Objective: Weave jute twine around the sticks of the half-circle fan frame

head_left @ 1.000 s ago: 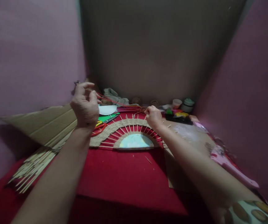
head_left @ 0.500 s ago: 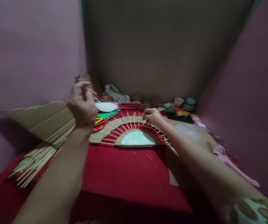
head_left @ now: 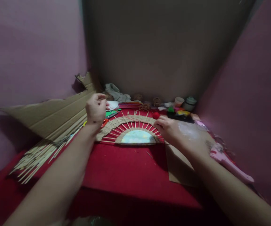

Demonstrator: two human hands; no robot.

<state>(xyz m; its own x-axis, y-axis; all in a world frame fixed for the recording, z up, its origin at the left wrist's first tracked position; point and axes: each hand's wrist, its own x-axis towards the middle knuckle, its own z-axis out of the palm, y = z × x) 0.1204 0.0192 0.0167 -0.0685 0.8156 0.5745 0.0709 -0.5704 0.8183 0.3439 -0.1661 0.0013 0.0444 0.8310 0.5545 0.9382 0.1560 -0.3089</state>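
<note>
A half-round woven fan piece [head_left: 126, 121] lies on the red cloth [head_left: 126, 172], with thin sticks as spokes, a jute band around them and a pale blue centre [head_left: 137, 137]. My left hand [head_left: 95, 109] hovers over its left end, fingers pinched together on a thin red cord that I can barely make out. My right hand [head_left: 169, 128] rests on the fan's right end, fingers curled and pressed to the spokes beside a small red ball [head_left: 156, 115].
A bundle of long sticks [head_left: 43, 153] and a cardboard sheet [head_left: 48, 116] lie at left. Scissors, green paper and a white plate sit behind the fan. Cups, jars [head_left: 190, 103] and coloured bits line the back right. Brown card [head_left: 180, 166] and a pink tool [head_left: 229, 166] lie right.
My left hand has dropped from high above the table down to the fan's left end. My right hand slid from the fan's top edge to its right end.
</note>
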